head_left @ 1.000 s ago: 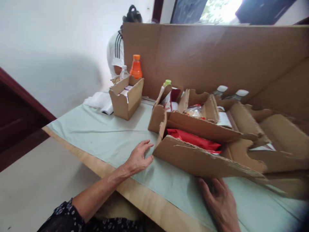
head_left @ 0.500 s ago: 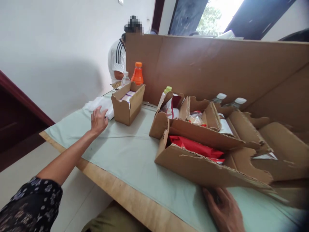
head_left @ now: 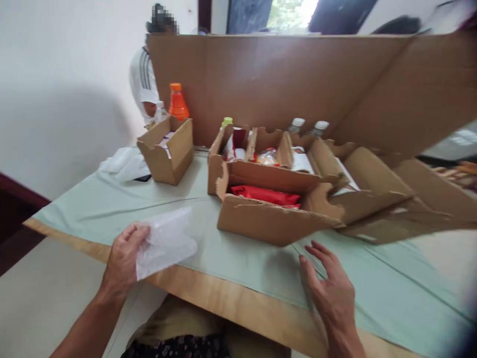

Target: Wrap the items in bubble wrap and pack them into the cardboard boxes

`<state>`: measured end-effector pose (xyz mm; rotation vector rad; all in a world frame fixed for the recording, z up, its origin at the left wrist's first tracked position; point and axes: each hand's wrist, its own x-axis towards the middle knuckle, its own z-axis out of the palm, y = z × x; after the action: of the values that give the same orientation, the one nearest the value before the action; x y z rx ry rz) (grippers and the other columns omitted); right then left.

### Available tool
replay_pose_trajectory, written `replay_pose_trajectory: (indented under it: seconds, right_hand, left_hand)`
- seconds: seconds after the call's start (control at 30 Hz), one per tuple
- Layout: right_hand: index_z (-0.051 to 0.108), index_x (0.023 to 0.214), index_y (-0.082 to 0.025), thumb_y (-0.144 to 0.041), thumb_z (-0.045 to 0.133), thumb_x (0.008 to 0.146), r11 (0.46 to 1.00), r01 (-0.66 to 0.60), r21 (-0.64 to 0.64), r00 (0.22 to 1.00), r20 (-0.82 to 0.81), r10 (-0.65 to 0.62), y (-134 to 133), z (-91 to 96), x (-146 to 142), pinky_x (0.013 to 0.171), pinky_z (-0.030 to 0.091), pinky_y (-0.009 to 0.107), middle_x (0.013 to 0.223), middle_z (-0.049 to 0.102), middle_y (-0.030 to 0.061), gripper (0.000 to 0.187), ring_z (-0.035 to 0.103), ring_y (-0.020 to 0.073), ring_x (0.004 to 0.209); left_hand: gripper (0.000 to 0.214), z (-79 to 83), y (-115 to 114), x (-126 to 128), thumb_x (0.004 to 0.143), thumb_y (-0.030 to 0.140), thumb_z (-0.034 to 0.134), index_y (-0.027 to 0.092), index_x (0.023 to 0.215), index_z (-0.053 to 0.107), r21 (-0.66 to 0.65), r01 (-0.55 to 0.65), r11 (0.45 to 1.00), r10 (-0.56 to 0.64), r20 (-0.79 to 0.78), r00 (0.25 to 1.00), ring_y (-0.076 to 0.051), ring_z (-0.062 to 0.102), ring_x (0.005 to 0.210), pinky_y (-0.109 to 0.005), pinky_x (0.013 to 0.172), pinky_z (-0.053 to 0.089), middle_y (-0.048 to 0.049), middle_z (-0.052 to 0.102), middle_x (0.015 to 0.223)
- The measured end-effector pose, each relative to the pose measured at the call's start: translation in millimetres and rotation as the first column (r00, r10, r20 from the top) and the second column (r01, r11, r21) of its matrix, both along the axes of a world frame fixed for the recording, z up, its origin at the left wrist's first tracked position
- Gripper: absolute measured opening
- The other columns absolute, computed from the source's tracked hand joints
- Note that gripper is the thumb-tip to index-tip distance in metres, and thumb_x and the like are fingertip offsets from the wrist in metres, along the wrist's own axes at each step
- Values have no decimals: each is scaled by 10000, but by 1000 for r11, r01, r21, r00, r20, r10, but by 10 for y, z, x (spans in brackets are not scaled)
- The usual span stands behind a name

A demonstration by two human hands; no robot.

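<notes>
A thin translucent plastic bag [head_left: 169,238] is pinched by my left hand [head_left: 124,256], above the table's near edge. My right hand [head_left: 330,288] is apart from everything, palm toward the table, with its fingers spread. Just beyond that hand stands a long cardboard box [head_left: 261,226] with a red packet [head_left: 266,195] lying in it. More of the same plastic bags [head_left: 124,163] form a crumpled pile at the far left of the table, beside a small cardboard box [head_left: 160,164] that contains pale cartons.
A row of cardboard bins [head_left: 285,149] with packets stands behind the long box. Bottles, one an orange bottle [head_left: 179,104], stand along a tall cardboard panel [head_left: 261,74]. A person in a white shirt [head_left: 143,79] is behind it. Pale green cloth [head_left: 208,248] covers the wooden table.
My left hand has come back from the pile toward me with a plastic bag in it. My right hand has lifted and spread its fingers. The view has turned right.
</notes>
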<state>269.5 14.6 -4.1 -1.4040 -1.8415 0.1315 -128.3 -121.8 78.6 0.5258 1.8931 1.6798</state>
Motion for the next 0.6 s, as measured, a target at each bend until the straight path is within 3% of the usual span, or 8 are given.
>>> replay_pose_trajectory:
  seconds: [0.1, 0.2, 0.3, 0.33, 0.4, 0.5, 0.6]
  right_hand:
    - [720, 1206, -247, -413, 624, 979, 998, -57, 21, 988, -140, 59, -610, 117, -120, 1040, 539, 500, 1323, 722, 109, 298, 682, 303, 1216]
    - [546, 1486, -295, -422, 635, 990, 962, -258, -89, 922, -321, 217, -1063, 160, -359, 1019, 568, 464, 1480, 626, 107, 520, 626, 288, 1321]
    - [346, 1624, -313, -531, 710, 925, 909, -385, -157, 835, -479, 271, -1175, 179, -570, 1067, 542, 491, 1597, 510, 121, 818, 546, 310, 1416]
    - [361, 1616, -309, -522, 739, 903, 907, -386, -171, 825, -503, 257, -1146, 187, -622, 1074, 535, 490, 1575, 536, 121, 835, 560, 308, 1400]
    - [514, 1512, -280, -434, 748, 903, 914, -345, -214, 829, -526, 189, -1039, 210, -703, 1019, 560, 450, 1394, 683, 106, 670, 661, 274, 1249]
    - [736, 1163, -238, -335, 684, 928, 928, -264, -263, 830, -552, 80, -880, 253, -777, 875, 584, 374, 997, 784, 45, 260, 721, 206, 916]
    - [766, 977, -227, -344, 669, 927, 941, -206, -269, 803, -596, 5, -831, 264, -800, 826, 562, 341, 902, 769, 27, 160, 689, 185, 833]
  left_hand:
    - [457, -99, 115, 453, 573, 548, 841, 187, 709, 596, -47, 294, 955, -276, 226, 934, -103, 472, 472, -214, 438, 379, 56, 538, 565]
    - [483, -143, 300, 767, 585, 572, 850, 187, 663, 569, -67, 600, 797, -558, 299, 774, -77, 431, 468, -198, 444, 352, 62, 520, 560]
    - [509, -184, 458, 940, 629, 601, 839, 193, 643, 535, -77, 774, 628, -724, 306, 618, -72, 425, 480, -192, 451, 328, 58, 518, 566]
    - [519, -198, 498, 970, 640, 613, 835, 193, 643, 529, -78, 807, 586, -755, 310, 578, -74, 435, 490, -191, 457, 326, 53, 525, 575]
    - [548, -221, 556, 995, 646, 635, 837, 192, 640, 514, -68, 847, 526, -792, 325, 518, -72, 444, 504, -190, 469, 323, 50, 525, 584]
    - [571, -237, 585, 963, 638, 655, 851, 190, 684, 522, -26, 870, 492, -802, 375, 465, -65, 443, 499, -193, 481, 333, 58, 526, 597]
    - [556, -247, 541, 877, 640, 606, 878, 196, 887, 595, 8, 883, 469, -797, 435, 419, -93, 542, 562, -212, 528, 402, 30, 636, 741]
